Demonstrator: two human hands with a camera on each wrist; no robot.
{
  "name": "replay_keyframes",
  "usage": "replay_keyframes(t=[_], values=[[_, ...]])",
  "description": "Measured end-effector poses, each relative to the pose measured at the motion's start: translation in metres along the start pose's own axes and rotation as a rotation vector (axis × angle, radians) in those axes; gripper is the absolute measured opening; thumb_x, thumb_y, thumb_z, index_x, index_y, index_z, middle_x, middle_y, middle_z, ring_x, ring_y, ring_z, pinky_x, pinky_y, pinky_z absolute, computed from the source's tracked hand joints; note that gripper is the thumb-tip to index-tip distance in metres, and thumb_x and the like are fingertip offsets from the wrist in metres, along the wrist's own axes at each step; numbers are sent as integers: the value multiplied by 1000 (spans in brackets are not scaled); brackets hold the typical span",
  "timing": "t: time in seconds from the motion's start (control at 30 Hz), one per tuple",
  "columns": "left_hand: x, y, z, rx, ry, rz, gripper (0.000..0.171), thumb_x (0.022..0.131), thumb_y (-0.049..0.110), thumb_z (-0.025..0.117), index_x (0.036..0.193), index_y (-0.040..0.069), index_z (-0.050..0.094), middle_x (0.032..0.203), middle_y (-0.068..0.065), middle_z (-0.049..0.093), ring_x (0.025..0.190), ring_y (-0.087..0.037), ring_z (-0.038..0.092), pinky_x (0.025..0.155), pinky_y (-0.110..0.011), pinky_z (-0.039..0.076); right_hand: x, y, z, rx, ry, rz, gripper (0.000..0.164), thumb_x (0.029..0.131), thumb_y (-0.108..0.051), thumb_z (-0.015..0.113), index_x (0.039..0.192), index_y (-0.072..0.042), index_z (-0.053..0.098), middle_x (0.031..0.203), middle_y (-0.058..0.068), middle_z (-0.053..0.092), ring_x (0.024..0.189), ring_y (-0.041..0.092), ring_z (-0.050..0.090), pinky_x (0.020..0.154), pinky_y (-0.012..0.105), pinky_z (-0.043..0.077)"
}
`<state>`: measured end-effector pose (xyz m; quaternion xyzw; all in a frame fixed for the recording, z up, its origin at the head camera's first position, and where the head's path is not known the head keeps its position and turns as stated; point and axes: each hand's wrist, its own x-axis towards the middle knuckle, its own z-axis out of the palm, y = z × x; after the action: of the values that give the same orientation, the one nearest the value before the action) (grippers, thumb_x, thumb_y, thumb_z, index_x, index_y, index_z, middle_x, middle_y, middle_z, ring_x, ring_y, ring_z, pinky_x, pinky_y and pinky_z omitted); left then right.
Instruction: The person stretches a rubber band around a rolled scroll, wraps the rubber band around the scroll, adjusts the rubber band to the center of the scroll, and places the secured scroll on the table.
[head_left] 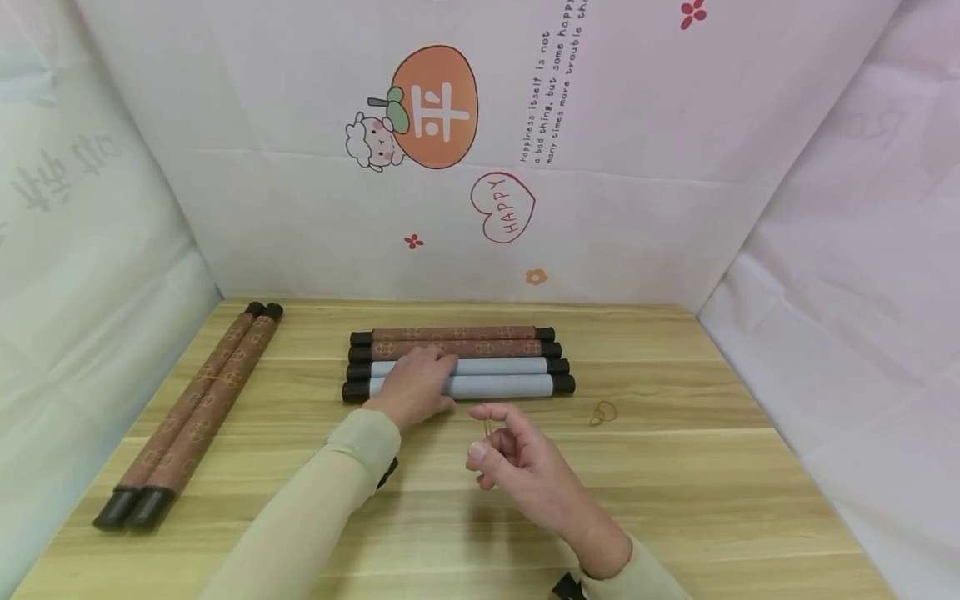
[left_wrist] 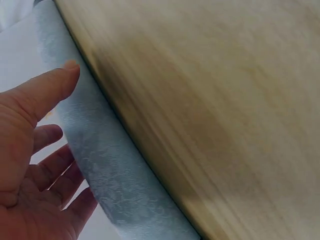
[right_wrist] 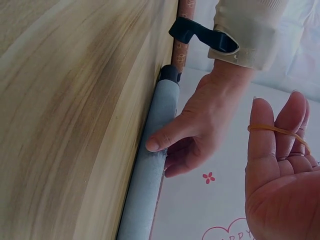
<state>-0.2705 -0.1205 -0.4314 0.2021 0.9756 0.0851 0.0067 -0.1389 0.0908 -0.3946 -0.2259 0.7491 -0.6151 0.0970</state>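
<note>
Two pale blue rolled scrolls (head_left: 510, 386) with black end knobs lie side by side. My left hand (head_left: 418, 385) reaches over them, thumb at the near side and fingers bent across toward the back. In the left wrist view that thumb lies against the nearer blue scroll (left_wrist: 107, 135). My right hand (head_left: 517, 462) is raised just in front of the scrolls, apart from them. It holds a thin tan rubber band (right_wrist: 272, 129), looped over its fingers and stretched between them. Directly behind the blue pair lie two brown patterned scrolls (head_left: 457, 348), parallel to them.
At the left, two more brown scrolls (head_left: 213, 392) lie lengthwise, with a band round their middle. Several loose rubber bands (head_left: 602, 413) rest on the wooden table (head_left: 697, 483) to the right. A white printed cloth (head_left: 622, 233) stands behind, with cloth on both sides too.
</note>
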Motion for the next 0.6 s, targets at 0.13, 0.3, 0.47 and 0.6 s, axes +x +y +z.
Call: replay_keyframes(t=[0.13, 0.3, 0.47, 0.6], values=[[2, -1, 1, 13, -12, -21, 69, 90, 37, 82, 149, 11, 56, 147, -13, 57, 135, -35, 52, 114, -51, 44, 0, 0, 0, -1, -3, -2, 38, 106, -22, 61, 143, -18, 53, 97, 12, 71, 76, 28, 71, 71, 39, 63], [2, 0, 2, 17, -6, -31, 64, 93, 36, 80, 148, 12, 58, 145, -13, 58, 132, -36, 53, 111, -53, 45, -1, 1, 0, -7, -3, -11, 38, 106, -21, 61, 143, -18, 53, 97, 11, 71, 76, 32, 71, 71, 39, 63], [1, 0, 5, 42, 20, -26, 60, 93, 35, 79, 145, 12, 60, 144, -13, 59, 131, -35, 55, 108, -53, 48, -1, 1, 1, 0, -6, -11, 38, 106, -21, 61, 143, -17, 53, 97, 11, 71, 76, 26, 71, 71, 39, 63], [0, 1, 6, 58, 30, -23, 60, 93, 35, 79, 145, 12, 59, 144, -13, 60, 132, -35, 55, 109, -52, 48, -1, 2, 1, 12, -9, -7, 38, 106, -21, 61, 143, -16, 53, 98, 11, 70, 76, 23, 71, 72, 39, 63]])
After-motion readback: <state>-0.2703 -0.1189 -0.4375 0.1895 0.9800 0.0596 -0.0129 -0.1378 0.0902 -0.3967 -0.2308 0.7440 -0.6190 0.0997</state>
